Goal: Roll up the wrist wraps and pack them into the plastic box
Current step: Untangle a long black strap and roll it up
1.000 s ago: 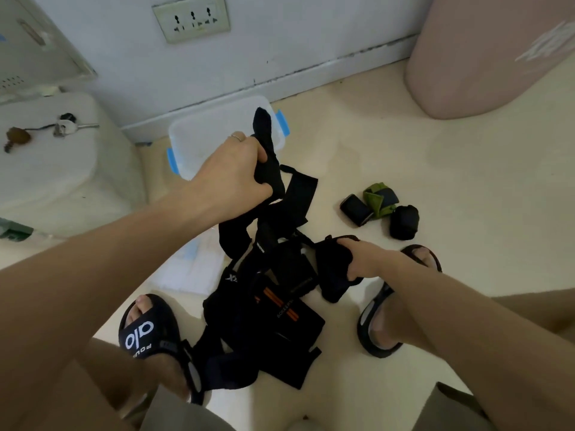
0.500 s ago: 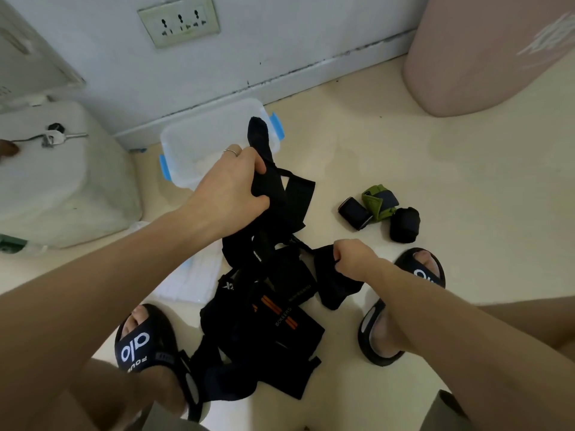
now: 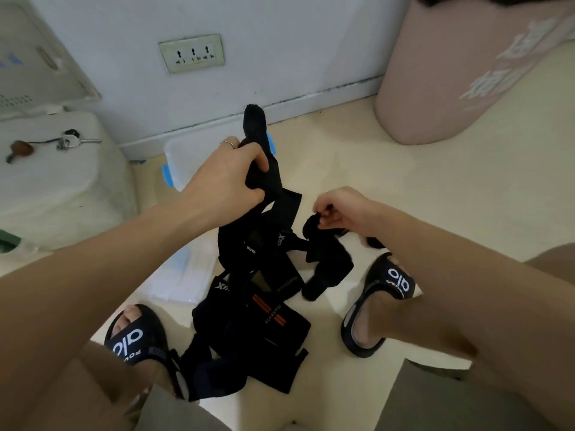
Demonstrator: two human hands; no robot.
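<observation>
This looks like a room in a home. Beyond the hands point(image 3: 280, 194) a pale painted wall point(image 3: 280, 42) carries a triple power socket point(image 3: 192, 53) above a scuffed skirting board point(image 3: 280, 110). The cream floor point(image 3: 435, 197) is smooth. Left of the hands keys point(image 3: 70, 140) lie on a white appliance point(image 3: 56, 188); a pink bin point(image 3: 466, 73) stands at far right.

Matt black cloth wrist wraps point(image 3: 258, 312); translucent plastic box point(image 3: 186, 160).

Left hand point(image 3: 227, 178) raised, fingers clenched; right hand point(image 3: 345, 209) lower, fingers pinching
</observation>
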